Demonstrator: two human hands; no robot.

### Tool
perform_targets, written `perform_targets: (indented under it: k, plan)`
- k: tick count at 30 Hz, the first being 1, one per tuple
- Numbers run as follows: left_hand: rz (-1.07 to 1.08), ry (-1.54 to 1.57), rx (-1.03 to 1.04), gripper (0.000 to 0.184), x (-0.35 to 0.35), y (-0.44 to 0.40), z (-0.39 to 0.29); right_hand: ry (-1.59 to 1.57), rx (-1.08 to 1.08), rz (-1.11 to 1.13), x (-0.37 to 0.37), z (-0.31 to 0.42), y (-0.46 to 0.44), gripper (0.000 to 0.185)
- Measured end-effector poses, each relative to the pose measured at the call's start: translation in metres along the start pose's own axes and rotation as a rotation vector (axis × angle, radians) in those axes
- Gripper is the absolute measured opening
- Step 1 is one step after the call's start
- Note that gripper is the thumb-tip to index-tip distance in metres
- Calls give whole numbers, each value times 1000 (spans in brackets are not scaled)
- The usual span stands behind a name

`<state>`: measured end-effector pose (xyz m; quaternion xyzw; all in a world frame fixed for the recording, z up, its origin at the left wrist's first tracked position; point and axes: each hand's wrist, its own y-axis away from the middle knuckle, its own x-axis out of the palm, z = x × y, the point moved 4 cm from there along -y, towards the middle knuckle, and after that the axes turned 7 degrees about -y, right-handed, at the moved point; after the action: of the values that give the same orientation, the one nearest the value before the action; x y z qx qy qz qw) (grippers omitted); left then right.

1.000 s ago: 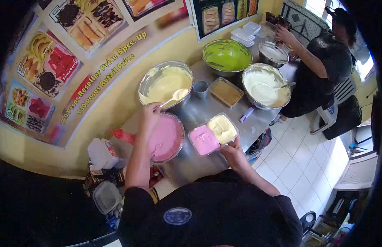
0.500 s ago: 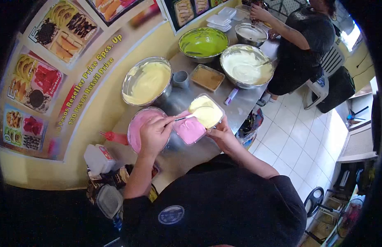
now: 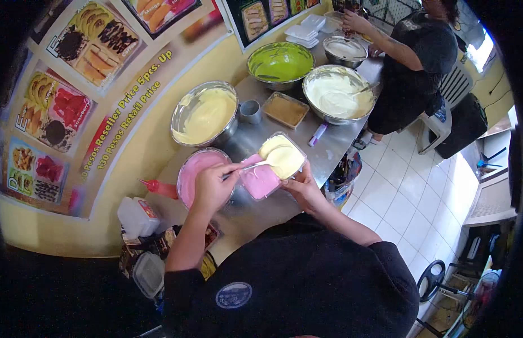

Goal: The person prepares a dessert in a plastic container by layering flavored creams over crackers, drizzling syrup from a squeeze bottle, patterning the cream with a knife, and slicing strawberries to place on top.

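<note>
My left hand [image 3: 215, 183] is closed on the handle of a spoon [image 3: 255, 165], whose bowl end rests at the yellow cream. My right hand [image 3: 302, 188] grips the lower right corner of a clear container [image 3: 304, 161]. Pink cream [image 3: 260, 179] fills one side of it and yellow cream [image 3: 285, 159] the other. Partly behind my left hand is a bowl of pink cream [image 3: 195, 169]. Farther up stands a bowl of yellow cream [image 3: 208, 117], with a grey cup [image 3: 250, 111] and a tray of brown contents [image 3: 286, 110] to its right.
Bowls of green [image 3: 281, 61] and white cream [image 3: 335, 93] stand farther back on the metal table [image 3: 247, 219]. A purple-and-white tube [image 3: 317, 135] lies near its edge. A red squeeze bottle [image 3: 159, 188] is at the left. Another person [image 3: 413, 62] stands at the far end.
My left hand has brought the spoon from the yellow bowl down to the container, and its cream now lies on the yellow side. The camera view has shifted.
</note>
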<state>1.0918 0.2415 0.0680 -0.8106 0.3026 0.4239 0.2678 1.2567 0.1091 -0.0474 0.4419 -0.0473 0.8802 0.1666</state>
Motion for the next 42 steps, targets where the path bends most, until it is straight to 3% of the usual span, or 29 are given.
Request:
perform_targets:
  k: [3, 5, 8, 18, 21, 23, 25, 28, 30, 31, 33, 36, 39, 41, 42]
  plan:
    - [5, 118, -97, 17, -3, -7, 10, 10, 17, 3, 1, 0, 2, 83]
    - [162, 153, -122, 17, 5, -6, 15, 6, 3, 3, 0, 0, 0, 83]
    - [88, 192, -107, 18, 2, -14, 21, 1, 12, 11, 0, -1, 0, 82]
    - [164, 182, -81, 20, 1, -18, 19, -51, 46, 21, 6, 1, -2, 81]
    - [336, 361, -103, 17, 11, -18, 27, -101, 72, -9, 1, -3, -3, 80]
    - [150, 584, -75, 14, 1, -27, 39, -100, 70, -35, 0, -1, -4, 81]
    - [105, 615, -139, 14, -12, -35, 56, -102, 71, -49, -2, -1, -4, 82]
    - [-53, 489, -332, 18, -30, -55, 95, -115, 97, -57, -5, -4, -6, 80]
    - [-305, -45, -252, 16, -44, -71, 111, -101, 129, -75, -7, -3, -6, 79]
    - [-310, -51, -259, 16, -41, -79, 121, -102, 136, -68, -9, -5, -6, 79]
    - [-288, -579, -240, 19, -31, -92, 138, -125, 168, -99, -17, -9, -8, 78]
    - [-174, -748, -110, 29, 5, -95, 153, -122, 189, -108, -19, -3, -6, 73]
    - [-152, -654, -65, 33, 33, -91, 172, -109, 271, 0, -42, 2, 0, 72]
    - [-172, -674, -90, 31, 28, -81, 146, -104, 277, 4, -42, 11, 7, 72]
    - [-328, -566, -41, 30, 21, -71, 124, -104, 291, 2, -51, 11, 8, 73]
